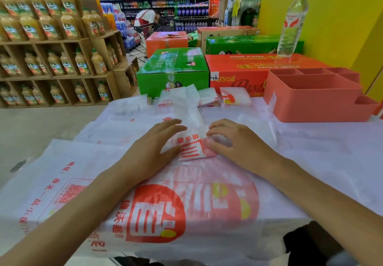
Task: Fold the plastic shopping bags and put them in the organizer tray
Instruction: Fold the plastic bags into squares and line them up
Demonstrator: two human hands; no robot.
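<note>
A white plastic bag with red print (191,147) lies mid-table, folded into a narrow strip with its near end turned up into a small packet. My left hand (154,143) presses on the packet's left side with fairly straight fingers. My right hand (232,141) pinches the packet's right edge with curled fingers. Several flat bags (165,209) lie spread beneath it. Two folded bags (235,99) (207,99) rest at the table's far edge. The coral organizer tray (315,98) stands at the far right, its compartments empty as far as I can see.
Green (173,69) and orange cartons (238,69) stand behind the table, a clear water bottle (292,23) upright on one. Juice bottle shelves (51,48) fill the left. A person in a red apron (145,20) bends over in the aisle.
</note>
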